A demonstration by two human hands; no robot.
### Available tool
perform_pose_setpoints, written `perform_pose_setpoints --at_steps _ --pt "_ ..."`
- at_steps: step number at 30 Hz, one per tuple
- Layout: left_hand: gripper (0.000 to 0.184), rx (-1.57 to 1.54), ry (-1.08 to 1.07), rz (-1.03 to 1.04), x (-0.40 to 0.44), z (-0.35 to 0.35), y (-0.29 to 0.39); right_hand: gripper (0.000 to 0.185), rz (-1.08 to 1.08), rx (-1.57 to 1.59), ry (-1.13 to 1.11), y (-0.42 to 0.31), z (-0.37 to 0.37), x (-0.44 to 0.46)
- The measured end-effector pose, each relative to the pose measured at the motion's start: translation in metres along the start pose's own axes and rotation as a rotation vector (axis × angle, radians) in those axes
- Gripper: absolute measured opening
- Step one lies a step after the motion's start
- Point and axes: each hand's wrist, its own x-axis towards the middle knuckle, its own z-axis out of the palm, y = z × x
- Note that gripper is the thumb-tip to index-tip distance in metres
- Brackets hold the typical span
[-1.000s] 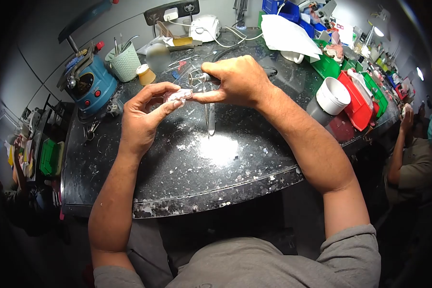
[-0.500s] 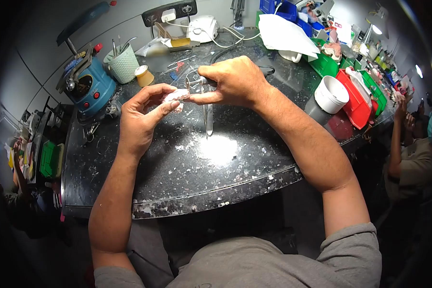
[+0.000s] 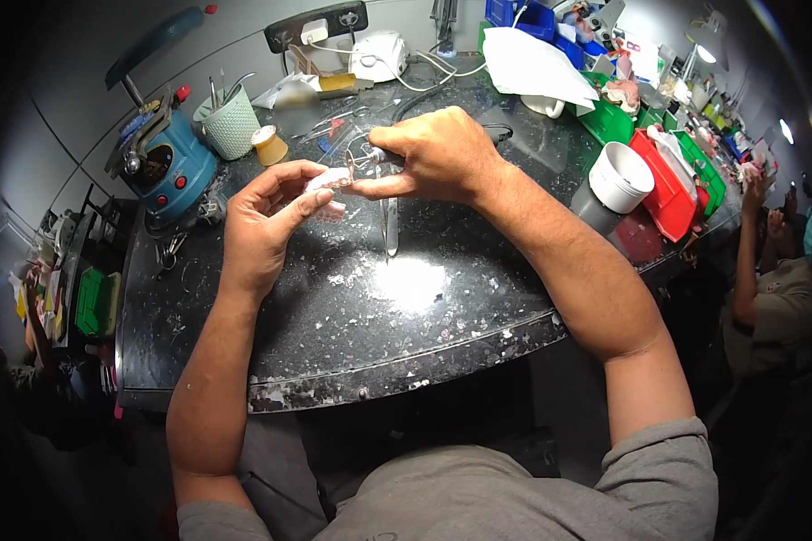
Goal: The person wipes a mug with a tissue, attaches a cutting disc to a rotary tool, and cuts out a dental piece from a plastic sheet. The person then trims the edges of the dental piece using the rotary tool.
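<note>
My left hand (image 3: pixel 260 212) is closed in a pinch on a clear, slightly pinkish dental aligner (image 3: pixel 331 180); its tooth-shaped edge shows past the fingertips. My right hand (image 3: pixel 449 155) is wrapped round a rotary handpiece (image 3: pixel 387 156), whose small cutting disc (image 3: pixel 350 163) stands against or very near the aligner's right end. I cannot tell whether the disc touches it. The right index or lower finger reaches toward the aligner's edge. Under the hands, a slim metal hand tool (image 3: pixel 391 230) lies on the black bench (image 3: pixel 325 316).
A blue machine (image 3: pixel 179 176), a mesh cup of tools (image 3: pixel 228 124) and a yellowish jar (image 3: pixel 269 144) stand at the left. White containers (image 3: pixel 622 176), red bins (image 3: pixel 663 194) and green bins (image 3: pixel 609 122) line the right. Another person (image 3: pixel 771 298) is at far right.
The aligner is turned slightly, so more of its lower edge shows beneath my left fingers. Both hands have barely shifted, and the disc stays beside the aligner's right end.
</note>
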Motion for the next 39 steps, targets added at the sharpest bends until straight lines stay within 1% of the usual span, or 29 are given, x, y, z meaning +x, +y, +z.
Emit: perform_pose_setpoints --at_steps 9,12,20,23,29,32,35,38,39 --pt "0.024 -0.027 0.009 -0.017 0.0006 0.0023 0.0024 0.062 -0.013 0.003 0.026 0.0001 0.0014 -0.0004" --pt "0.024 0.043 0.010 -0.013 -0.0004 0.0009 0.0036 0.062 -0.009 0.009 0.028 -0.0013 -0.0003 -0.0003" --pt "0.023 -0.001 0.027 -0.015 0.0002 0.0005 0.0010 0.062 -0.006 0.012 0.044 -0.0032 -0.0015 -0.0005" --pt "0.023 -0.026 0.021 -0.018 0.0003 0.0010 0.0016 0.054 -0.058 0.020 0.135 -0.0010 0.0023 -0.0012" --pt "0.022 -0.045 0.019 -0.017 -0.0004 0.0032 0.0042 0.054 -0.056 0.042 0.138 0.0000 0.0033 -0.0015" --pt "0.022 -0.050 0.021 -0.020 -0.0002 0.0032 0.0038 0.062 -0.006 0.037 0.055 -0.0022 0.0000 -0.0012" --pt "0.022 -0.037 0.027 -0.015 -0.0002 0.0032 0.0031 0.062 -0.014 0.032 0.064 -0.0018 0.0010 -0.0011" --pt "0.022 -0.028 0.028 -0.016 -0.0008 0.0032 0.0034 0.053 -0.062 0.034 0.139 0.0000 0.0041 -0.0016" --pt "0.022 -0.027 0.027 -0.017 -0.0010 0.0031 0.0037 0.056 -0.044 0.034 0.107 -0.0004 0.0033 -0.0014"
